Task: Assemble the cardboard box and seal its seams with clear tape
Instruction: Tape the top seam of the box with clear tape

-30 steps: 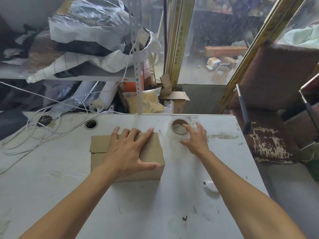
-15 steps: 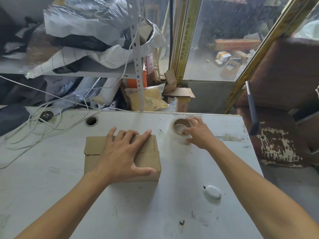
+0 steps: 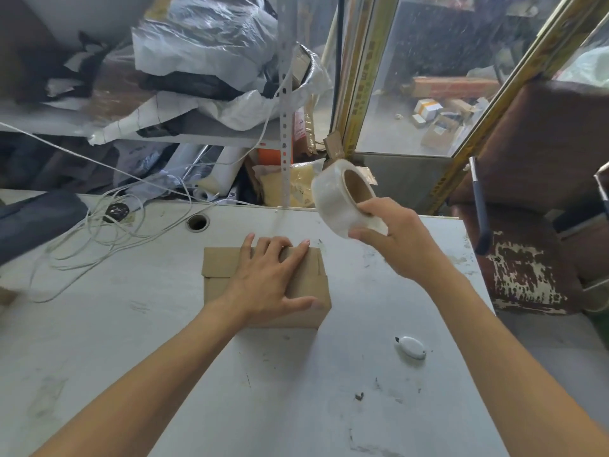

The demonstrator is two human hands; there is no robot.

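The right hand [image 3: 400, 240] is closed around one roll of clear tape [image 3: 342, 197], with fingers hooked into the brown cardboard core and the thumb pressed against the outer wrap; the roll is held in the air, tilted, above the far part of the desk [image 3: 164, 341] and clear of its surface. The left hand [image 3: 272, 278] is laid flat and spread wide on top of one cardboard box [image 3: 224, 273], nothing being gripped; the fingertips reach the box's far edge and the thumb lies along its near right corner. The box is set on the desk near the middle, its top flaps folded shut, and a seam is seen running across the left part of the top. Open desk surface is left in front of the box and to both sides. One small white oval object [image 3: 410, 347] is seen to the right of the box, well apart from it. One round cable hole [image 3: 197, 222] is found behind the box, and loose white cables [image 3: 108, 232] are spread over the far left corner. The desk's right edge is bordered by a worn brown chair [image 3: 527, 258].
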